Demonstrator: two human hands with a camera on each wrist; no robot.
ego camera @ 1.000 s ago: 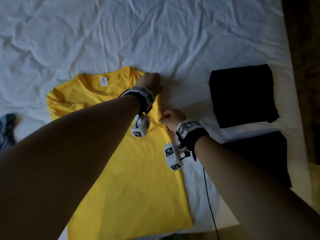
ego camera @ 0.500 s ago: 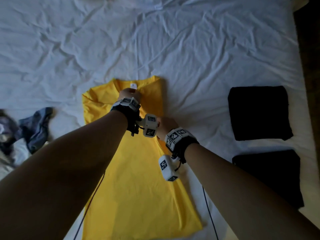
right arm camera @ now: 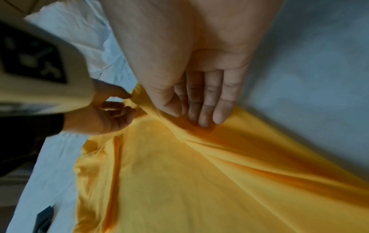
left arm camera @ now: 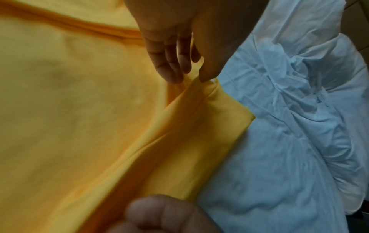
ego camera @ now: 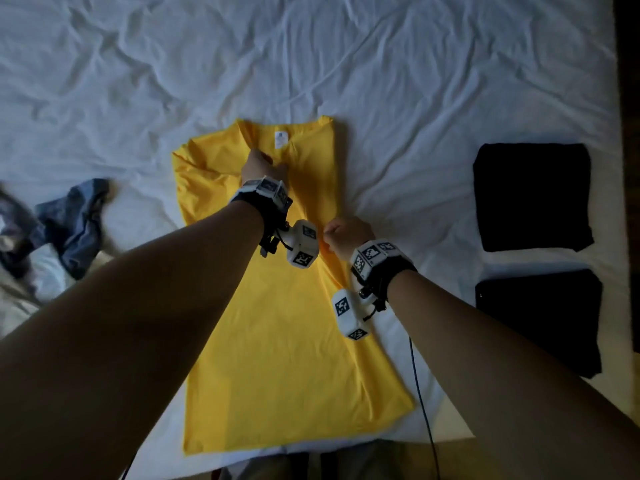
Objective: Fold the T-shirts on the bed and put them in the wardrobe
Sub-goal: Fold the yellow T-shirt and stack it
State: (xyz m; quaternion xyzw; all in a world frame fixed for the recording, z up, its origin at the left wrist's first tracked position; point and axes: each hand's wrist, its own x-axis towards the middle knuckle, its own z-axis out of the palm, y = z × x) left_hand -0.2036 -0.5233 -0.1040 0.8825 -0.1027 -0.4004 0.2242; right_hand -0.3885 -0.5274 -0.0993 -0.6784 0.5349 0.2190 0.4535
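A yellow T-shirt (ego camera: 277,341) lies flat on the white bed sheet (ego camera: 346,64), collar away from me, its right side folded in over the body. My left hand (ego camera: 261,166) is at the collar, just left of the white label (ego camera: 280,138). In the left wrist view its thumb and fingers (left arm camera: 171,75) pinch a fold of the yellow T-shirt (left arm camera: 69,110). My right hand (ego camera: 346,233) is at the folded right edge, halfway down. In the right wrist view it (right arm camera: 179,113) pinches the yellow T-shirt (right arm camera: 199,181) between thumb and fingers.
Two folded black shirts (ego camera: 531,195) (ego camera: 540,320) lie on the right of the bed, near its dark right edge (ego camera: 628,168). A heap of blue-grey clothes (ego camera: 74,220) sits at the left. A thin cable (ego camera: 426,410) hangs from my right wrist.
My left hand has carried the shirt's right shoulder leftward to the collar, folding the right side inward. My right hand has stayed at the right edge. The view has shifted.
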